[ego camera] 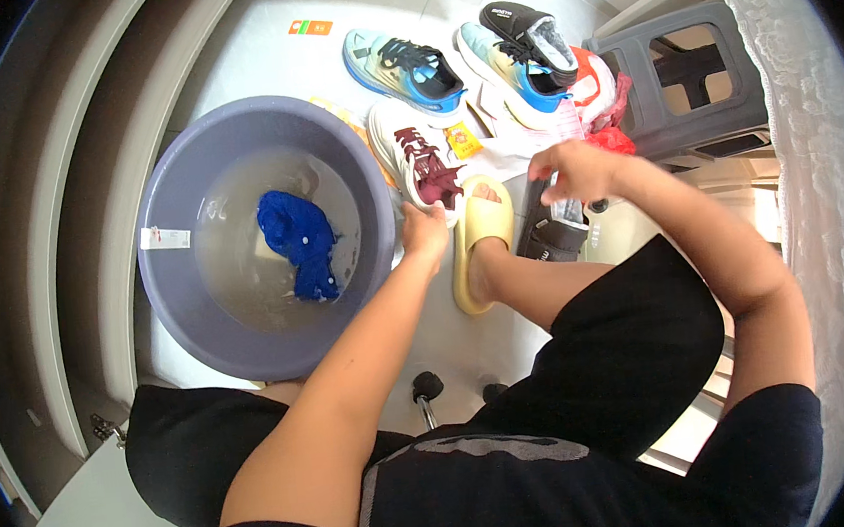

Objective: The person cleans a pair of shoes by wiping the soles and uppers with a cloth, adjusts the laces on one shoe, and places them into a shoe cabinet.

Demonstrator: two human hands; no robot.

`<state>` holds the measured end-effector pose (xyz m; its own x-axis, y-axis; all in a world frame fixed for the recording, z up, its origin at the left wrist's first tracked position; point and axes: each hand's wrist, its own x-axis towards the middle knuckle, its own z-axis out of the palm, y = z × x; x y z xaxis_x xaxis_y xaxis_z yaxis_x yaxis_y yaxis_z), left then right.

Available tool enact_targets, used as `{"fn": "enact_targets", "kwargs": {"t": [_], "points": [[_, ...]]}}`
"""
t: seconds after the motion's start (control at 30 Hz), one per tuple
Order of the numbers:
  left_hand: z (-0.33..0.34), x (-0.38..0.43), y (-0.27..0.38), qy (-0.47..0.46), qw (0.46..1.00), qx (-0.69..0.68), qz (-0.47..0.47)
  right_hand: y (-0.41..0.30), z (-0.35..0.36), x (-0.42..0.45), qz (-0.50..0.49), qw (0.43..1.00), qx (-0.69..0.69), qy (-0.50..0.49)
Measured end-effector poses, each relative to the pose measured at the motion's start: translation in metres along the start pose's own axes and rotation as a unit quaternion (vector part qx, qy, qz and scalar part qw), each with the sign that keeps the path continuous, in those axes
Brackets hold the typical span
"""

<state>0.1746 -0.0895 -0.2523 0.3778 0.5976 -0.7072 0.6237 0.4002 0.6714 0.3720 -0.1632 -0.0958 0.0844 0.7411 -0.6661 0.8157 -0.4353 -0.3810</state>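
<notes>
My left hand [425, 233] grips the heel end of a white sneaker with dark red laces [412, 151], just right of a round purple-grey plastic basin [279, 351]. Murky water fills the bottom of the basin, with a blue cloth [301, 240] bearing white buttons or dots lying in it. My right hand [572, 171] is raised above a dark fleece-lined slipper [556, 235], its fingers bent and apart, holding nothing that I can see. Beyond the hands stand two blue and white sneakers with black laces [405, 73] [507, 75].
A second dark slipper [530, 32] rests on the right blue sneaker. My foot wears a yellow slide [497, 219]. A grey plastic stool [685, 82], red and white bags [595, 90] and a lace curtain [793, 118] are at the right. Chair casters [427, 386] stand between my legs.
</notes>
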Motion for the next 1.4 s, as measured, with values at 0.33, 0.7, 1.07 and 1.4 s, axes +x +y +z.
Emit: {"fn": "enact_targets", "kwargs": {"t": [0.33, 0.7, 1.07, 1.4], "points": [[0.020, 0.045, -0.036, 0.008, 0.994, -0.096, -0.059, -0.038, 0.125, 0.112, -0.036, 0.942, 0.092, 0.320], [-0.005, 0.012, -0.040, 0.017, 0.989, 0.140, 0.030, -0.032, 0.176, 0.101, 0.135, 0.817, 0.332, 0.452], [-0.018, -0.003, 0.014, 0.065, 0.863, 0.238, 0.440, -0.023, 0.145, 0.084, 0.083, 0.696, 0.658, 0.275], [-0.028, 0.028, 0.037, -0.066, 0.984, 0.040, 0.159, -0.009, 0.129, 0.091, 0.072, 0.557, 0.795, 0.230]]}}
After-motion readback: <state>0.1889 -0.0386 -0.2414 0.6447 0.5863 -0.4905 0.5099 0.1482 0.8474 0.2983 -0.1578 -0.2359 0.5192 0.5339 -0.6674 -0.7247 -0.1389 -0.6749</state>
